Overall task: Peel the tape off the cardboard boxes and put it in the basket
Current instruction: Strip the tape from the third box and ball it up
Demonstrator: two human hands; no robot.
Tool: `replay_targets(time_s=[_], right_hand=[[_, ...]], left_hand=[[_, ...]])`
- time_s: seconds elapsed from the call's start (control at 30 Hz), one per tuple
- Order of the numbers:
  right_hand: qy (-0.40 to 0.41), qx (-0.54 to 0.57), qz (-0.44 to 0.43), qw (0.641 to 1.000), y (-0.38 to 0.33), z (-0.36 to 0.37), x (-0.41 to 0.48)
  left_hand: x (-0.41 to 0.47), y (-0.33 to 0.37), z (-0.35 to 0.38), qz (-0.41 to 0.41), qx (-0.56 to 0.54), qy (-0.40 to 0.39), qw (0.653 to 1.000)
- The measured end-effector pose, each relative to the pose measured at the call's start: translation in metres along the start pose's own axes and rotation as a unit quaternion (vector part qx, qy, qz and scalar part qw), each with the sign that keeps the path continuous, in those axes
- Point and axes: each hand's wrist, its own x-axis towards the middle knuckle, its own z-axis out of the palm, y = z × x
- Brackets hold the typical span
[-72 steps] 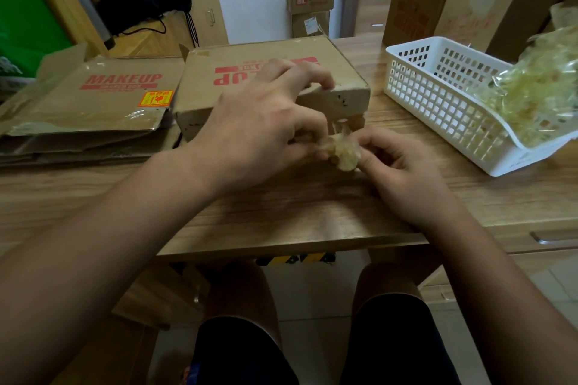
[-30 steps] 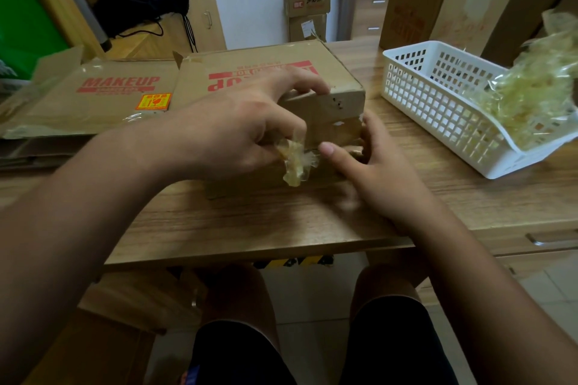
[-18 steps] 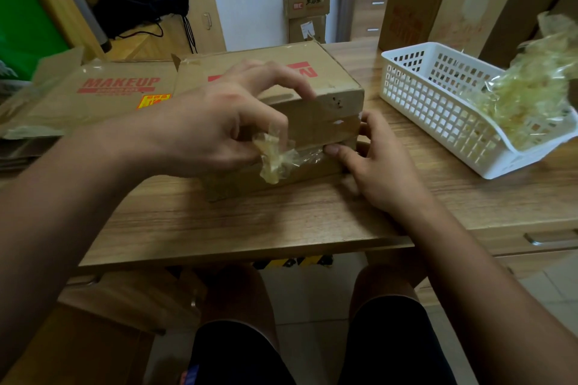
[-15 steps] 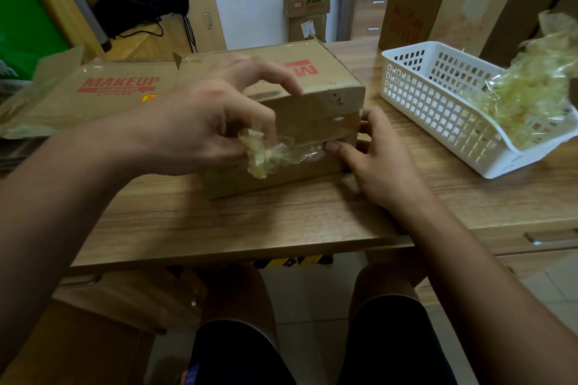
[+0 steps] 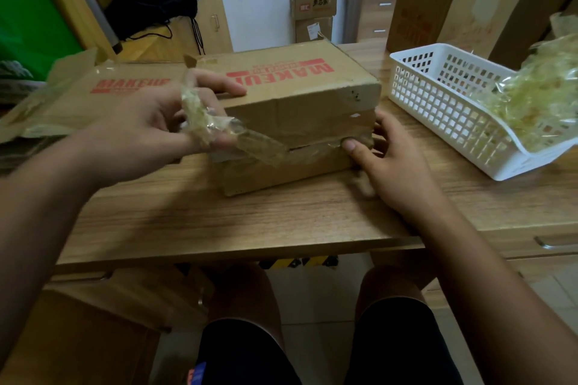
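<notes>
A brown cardboard box (image 5: 300,97) with red MAKEUP print lies on the wooden table (image 5: 250,216). My left hand (image 5: 150,131) pinches a crumpled wad of clear tape (image 5: 200,116), and a strip of it stretches right along the box's front seam, still stuck there. My right hand (image 5: 391,162) rests against the box's front right corner, thumb pressing on the seam. The white plastic basket (image 5: 438,109) stands to the right, holding a heap of yellowish peeled tape (image 5: 531,97).
Flattened MAKEUP cardboard (image 5: 93,94) lies at the left behind my left hand. Tall cardboard boxes (image 5: 453,3) stand behind the basket. A drawer unit (image 5: 372,3) and small stacked boxes (image 5: 312,12) stand at the far wall. My knees are under the table's front edge.
My left hand has pulled the tape wad leftward, peeling a longer strip off the box's front seam. My right hand stays at the box's right corner.
</notes>
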Motion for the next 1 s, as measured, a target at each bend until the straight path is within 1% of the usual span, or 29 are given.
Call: replay_targets(time_s=[0.07,0.13,0.17,0.2,0.23,0.27,0.3,0.33,0.37,0.4,0.47,0.5,0.53,0.67,0.77,0.83,0.87,0.9,0.97,1.0], right_hand=[[-0.012,0.000,0.003,1.000,-0.002,-0.001,0.000],[-0.006,0.001,0.012,1.000,-0.006,0.000,-0.002],[0.022,-0.022,0.012,0.999,-0.008,0.001,-0.003],[0.069,-0.070,0.002,0.995,-0.011,0.001,-0.005],[0.125,-0.121,-0.024,0.984,-0.015,0.002,-0.010],[0.178,-0.156,-0.067,0.969,-0.020,0.003,-0.015],[0.211,-0.172,-0.119,0.955,-0.024,0.004,-0.021],[0.213,-0.172,-0.165,0.948,-0.027,0.006,-0.026],[0.182,-0.162,-0.197,0.950,-0.029,0.010,-0.032],[0.128,-0.146,-0.208,0.959,-0.031,0.015,-0.036],[0.019,-0.121,-0.183,0.975,-0.033,0.026,-0.040],[-0.005,-0.112,-0.170,0.979,-0.032,0.030,-0.040],[-0.004,-0.102,-0.163,0.981,-0.031,0.032,-0.038],[0.055,-0.058,-0.161,0.984,-0.031,0.036,-0.030],[0.061,-0.013,-0.156,0.986,-0.030,0.037,-0.027],[0.055,0.003,-0.161,0.985,-0.027,0.034,-0.026],[0.051,0.014,-0.157,0.986,-0.025,0.033,-0.025],[0.049,0.028,-0.146,0.988,-0.023,0.031,-0.025],[0.050,0.066,-0.107,0.991,-0.018,0.027,-0.023],[0.051,0.084,-0.091,0.991,-0.015,0.024,-0.022]], left_hand=[[-0.001,0.003,0.005,-0.006,-0.011,-0.001,1.000],[-0.001,0.007,0.010,0.011,0.014,0.014,1.000],[0.000,0.009,0.011,0.022,0.031,0.019,0.999],[0.000,0.011,0.013,0.031,0.047,0.022,0.998],[0.001,0.012,0.015,0.040,0.061,0.023,0.997],[0.001,0.012,0.017,0.050,0.078,0.024,0.995],[0.002,0.012,0.019,0.059,0.098,0.025,0.993],[0.003,0.013,0.021,0.066,0.116,0.026,0.991],[0.004,0.013,0.023,0.071,0.132,0.029,0.988],[0.005,0.015,0.025,0.076,0.145,0.032,0.986],[0.008,0.019,0.029,0.092,0.170,0.036,0.981],[0.009,0.021,0.030,0.098,0.184,0.035,0.977],[0.010,0.023,0.031,0.102,0.201,0.030,0.974],[0.017,0.028,0.035,0.111,0.283,0.009,0.952],[0.022,0.029,0.038,0.121,0.319,0.012,0.940],[0.025,0.027,0.039,0.127,0.320,0.014,0.939],[0.026,0.024,0.038,0.127,0.304,0.017,0.944],[0.028,0.021,0.036,0.116,0.266,0.022,0.957],[0.033,0.018,0.030,0.073,0.168,0.026,0.983],[0.035,0.016,0.028,0.064,0.159,0.016,0.985]])
